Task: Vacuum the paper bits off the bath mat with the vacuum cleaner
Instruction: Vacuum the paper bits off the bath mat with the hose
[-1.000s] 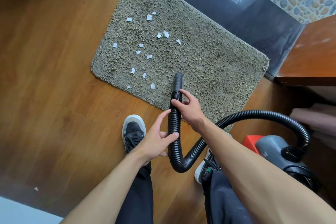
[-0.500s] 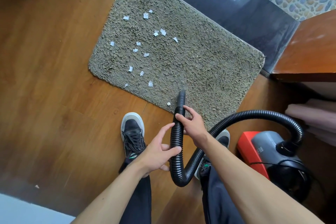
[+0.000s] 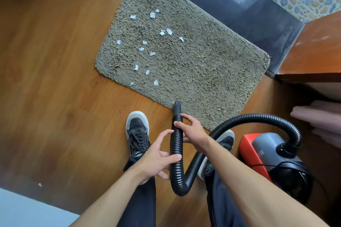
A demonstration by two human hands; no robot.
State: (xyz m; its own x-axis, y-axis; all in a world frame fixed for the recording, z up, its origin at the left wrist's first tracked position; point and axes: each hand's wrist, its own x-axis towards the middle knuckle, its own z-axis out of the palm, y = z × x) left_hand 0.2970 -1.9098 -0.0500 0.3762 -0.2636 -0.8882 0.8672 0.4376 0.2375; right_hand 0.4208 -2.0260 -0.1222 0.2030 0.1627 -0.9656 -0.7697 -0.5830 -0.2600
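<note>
The right hand [image 3: 191,131] is gripping the hose [image 3: 176,143] just behind the nozzle [image 3: 177,107]. Its fingers are curling round the ribbed section, so the tip is being steered directly. The left hand [image 3: 156,158] is holding the hose lower down, with the thumb pressing across the front, the lower fingers curling beneath and the index finger lifting clear. This grip is probably carrying the weight of the loop and limiting twist.

The nozzle is resting at the near edge of the bath mat [image 3: 212,72], pointing inward. The paper bits [image 3: 152,53] are lying scattered over the left half of the mat. The nearest ones are sitting close to its near-left edge, apart from the nozzle.

The vacuum cleaner [image 3: 267,146] is standing on the floor [image 3: 55,79] off the mat's near-right corner, which is leaving the hose slack enough for a leftward sweep. Judged from this layout, most bits are awaiting pickup.
</note>
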